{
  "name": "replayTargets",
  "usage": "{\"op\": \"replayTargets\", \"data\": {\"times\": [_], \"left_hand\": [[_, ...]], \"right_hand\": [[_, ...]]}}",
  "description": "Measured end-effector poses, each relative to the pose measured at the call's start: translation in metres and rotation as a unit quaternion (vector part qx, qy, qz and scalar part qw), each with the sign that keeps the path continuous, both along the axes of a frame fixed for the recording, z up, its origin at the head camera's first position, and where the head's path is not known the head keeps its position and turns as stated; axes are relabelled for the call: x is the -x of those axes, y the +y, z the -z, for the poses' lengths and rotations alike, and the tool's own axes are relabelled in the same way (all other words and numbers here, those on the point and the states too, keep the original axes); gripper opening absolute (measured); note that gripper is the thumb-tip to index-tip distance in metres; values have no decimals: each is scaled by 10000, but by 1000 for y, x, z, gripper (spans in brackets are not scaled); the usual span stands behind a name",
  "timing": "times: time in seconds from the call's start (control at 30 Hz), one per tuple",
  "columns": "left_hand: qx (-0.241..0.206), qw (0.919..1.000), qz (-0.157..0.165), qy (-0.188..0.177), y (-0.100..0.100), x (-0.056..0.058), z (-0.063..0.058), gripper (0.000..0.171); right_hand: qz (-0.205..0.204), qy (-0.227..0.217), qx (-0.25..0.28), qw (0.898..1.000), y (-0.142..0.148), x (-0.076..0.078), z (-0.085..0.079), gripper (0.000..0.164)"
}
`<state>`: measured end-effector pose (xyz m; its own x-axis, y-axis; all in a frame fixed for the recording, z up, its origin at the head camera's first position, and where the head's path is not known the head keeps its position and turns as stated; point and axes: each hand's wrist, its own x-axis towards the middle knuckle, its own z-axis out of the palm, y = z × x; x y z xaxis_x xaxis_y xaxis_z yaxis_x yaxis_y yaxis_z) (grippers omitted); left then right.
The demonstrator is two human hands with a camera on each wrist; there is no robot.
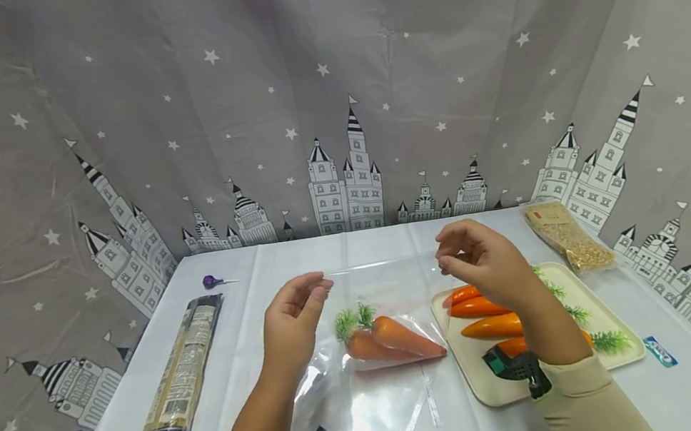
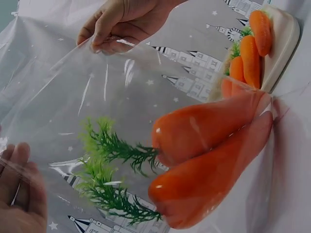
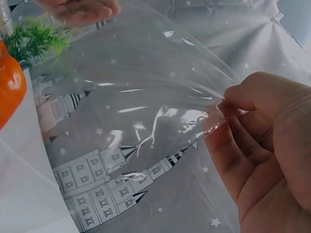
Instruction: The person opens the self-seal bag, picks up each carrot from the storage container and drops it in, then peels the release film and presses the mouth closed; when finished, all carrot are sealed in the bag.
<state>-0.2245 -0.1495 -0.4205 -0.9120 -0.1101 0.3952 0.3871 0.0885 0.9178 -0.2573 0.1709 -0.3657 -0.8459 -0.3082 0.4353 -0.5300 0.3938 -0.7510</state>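
Note:
A clear plastic bag stands raised between both hands, its top edge stretched from one to the other. Two orange carrots with green leafy tops lie inside it, low down. At the bag's upper left, my left hand has its thumb and fingertips close together at the edge; in the left wrist view its fingers show partly through the film. My right hand pinches the upper right edge between thumb and fingers, gathering the film into creases.
Right of the bag, a cream tray holds several more carrots, partly hidden by the right forearm. Behind it lies a packet of yellowish grains. A small blue-green packet is at far right. Leftward lie a long package and a purple lollipop.

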Motion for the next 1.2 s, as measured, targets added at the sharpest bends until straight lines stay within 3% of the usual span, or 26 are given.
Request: {"op": "replayTargets", "data": {"times": [0.23,0.37,0.47,0.53,0.63,0.77,0.83,0.93,1.07,1.2], "left_hand": [[70,9991,-398,-158,3,0,0,20],[5,9989,-437,-142,3,0,-2,19],[-39,9989,-450,-121,4,-1,-3,17],[-49,9989,-458,-116,4,-1,-3,17],[-51,9989,-448,-124,4,-1,-2,18],[-17,9991,-417,-115,4,-2,-2,18],[-19,9993,-374,-57,3,-2,-1,16],[-10,9995,-310,-2,3,-2,-1,15],[-1,9996,-272,-10,1,-3,0,14],[-6,9997,-246,-24,0,-3,-1,16]], "right_hand": [[-172,-192,-96,9996,-3,-5,-5,34],[89,161,-502,9986,-13,-13,-13,41],[396,729,-970,9918,-26,-20,-22,41],[492,1199,-1331,9826,-38,-25,-27,42],[502,1927,-2025,9588,-59,-29,-35,45],[551,2296,-3084,9215,-89,-32,-42,50],[485,2257,-3474,9089,-104,-31,-45,51],[249,2007,-3884,8990,-124,-28,-49,48],[-186,1561,-4206,8935,-145,-22,-53,36],[-369,1177,-4363,8913,-155,-17,-55,21]]}}
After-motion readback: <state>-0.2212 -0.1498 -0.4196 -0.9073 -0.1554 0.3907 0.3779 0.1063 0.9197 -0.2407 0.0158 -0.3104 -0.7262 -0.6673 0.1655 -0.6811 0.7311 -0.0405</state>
